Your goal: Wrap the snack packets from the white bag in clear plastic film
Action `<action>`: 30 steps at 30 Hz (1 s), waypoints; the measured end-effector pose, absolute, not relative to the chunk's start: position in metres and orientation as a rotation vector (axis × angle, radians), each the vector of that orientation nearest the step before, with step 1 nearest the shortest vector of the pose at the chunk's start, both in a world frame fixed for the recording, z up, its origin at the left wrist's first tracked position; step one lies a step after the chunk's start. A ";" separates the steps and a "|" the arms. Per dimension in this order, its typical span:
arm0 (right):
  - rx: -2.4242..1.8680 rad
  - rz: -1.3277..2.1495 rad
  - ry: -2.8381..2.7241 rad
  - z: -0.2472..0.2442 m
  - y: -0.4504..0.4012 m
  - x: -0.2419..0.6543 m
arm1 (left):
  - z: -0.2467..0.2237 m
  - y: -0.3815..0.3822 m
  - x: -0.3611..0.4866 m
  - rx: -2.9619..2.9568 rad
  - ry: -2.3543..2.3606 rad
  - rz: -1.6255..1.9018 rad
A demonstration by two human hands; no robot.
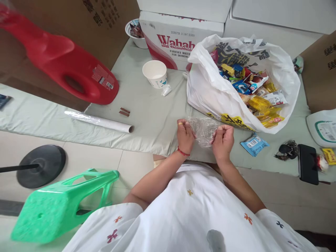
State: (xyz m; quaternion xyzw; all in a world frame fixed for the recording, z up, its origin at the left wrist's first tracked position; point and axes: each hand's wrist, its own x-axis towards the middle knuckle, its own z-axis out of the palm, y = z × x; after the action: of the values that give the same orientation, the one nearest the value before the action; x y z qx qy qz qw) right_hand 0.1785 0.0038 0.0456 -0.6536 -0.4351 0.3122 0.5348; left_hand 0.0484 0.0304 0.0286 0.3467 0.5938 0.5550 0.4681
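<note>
A crumpled sheet of clear plastic (204,131) is stretched between my hands above the table's front edge. My left hand (186,134) pinches its left side, with a ring and a red bracelet showing. On the right side, my right hand (222,140) grips the plastic with closed fingers. Just behind it stands a white plastic bag (207,87), open at the top and holding many wrapped snacks (258,91). A blue snack packet (254,144) lies on the table to the right of my right hand.
Behind are a paper cup (154,74), a Wahaha carton (168,42) and a bowl (140,42). At left are a red bottle (70,59), a white roll (99,121) and a green stool (44,213) on the floor. Keys (287,150), a phone (308,164) and a white bottle (324,127) lie right.
</note>
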 end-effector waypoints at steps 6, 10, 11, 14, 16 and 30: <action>-1.670 0.477 -1.260 0.048 0.011 0.213 | 0.019 0.030 0.039 1.056 1.569 1.316; -1.572 0.749 -1.058 0.041 0.025 0.220 | 0.019 0.028 0.040 0.637 1.201 1.203; -1.527 0.856 -0.941 0.039 0.029 0.219 | 0.020 0.027 0.040 0.573 1.122 1.174; -1.423 1.084 -0.645 0.033 0.036 0.210 | 0.026 0.018 0.041 0.523 0.956 1.035; -1.398 1.118 -0.567 0.029 0.038 0.202 | 0.031 0.010 0.044 0.580 0.860 0.961; -1.498 0.719 -1.000 0.033 0.035 0.204 | 0.025 -0.014 0.025 0.740 1.278 0.999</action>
State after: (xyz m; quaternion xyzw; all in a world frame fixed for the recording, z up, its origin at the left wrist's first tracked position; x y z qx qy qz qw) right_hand 0.2038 0.0348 0.0329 -0.6370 -0.4253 0.3058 0.5656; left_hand 0.0250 -0.0144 0.0252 0.3231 0.5575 0.4361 0.6282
